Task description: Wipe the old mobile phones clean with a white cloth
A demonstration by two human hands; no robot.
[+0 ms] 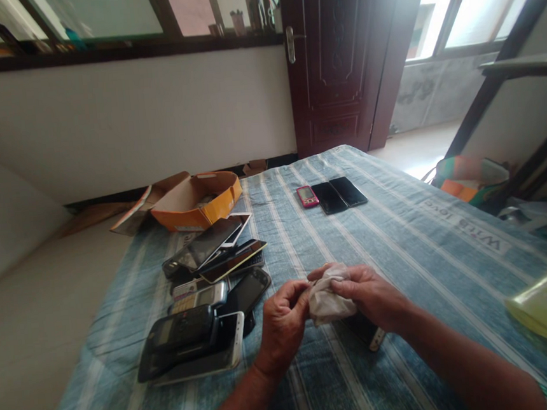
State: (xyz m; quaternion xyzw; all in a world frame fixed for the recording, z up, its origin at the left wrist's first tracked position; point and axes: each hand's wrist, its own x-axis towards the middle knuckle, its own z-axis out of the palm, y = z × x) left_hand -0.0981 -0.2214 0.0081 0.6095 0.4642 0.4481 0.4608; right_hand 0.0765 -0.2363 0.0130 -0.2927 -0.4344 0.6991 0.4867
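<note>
Above the striped bedsheet, my right hand (pixel 374 295) grips a crumpled white cloth (pixel 330 302), thumb on top. The fingers of my left hand (pixel 286 315) are closed in a pinch against the cloth's left edge; what sits between them is hidden. Partly covered by my right hand and the cloth, a dark phone (pixel 365 330) lies beneath them. Left of my left hand is a loose pile of old mobile phones, with a black phone (pixel 182 331), a white-framed phone (pixel 235 345) and a silver keypad phone (pixel 209 295) among them.
An open orange cardboard box (pixel 197 205) stands behind the pile. Farther back, a pink phone (pixel 307 196) lies beside two black phones (pixel 339 194). A translucent yellow container (pixel 545 302) is at the right. The bed's edge (pixel 97 322) drops to the floor at left.
</note>
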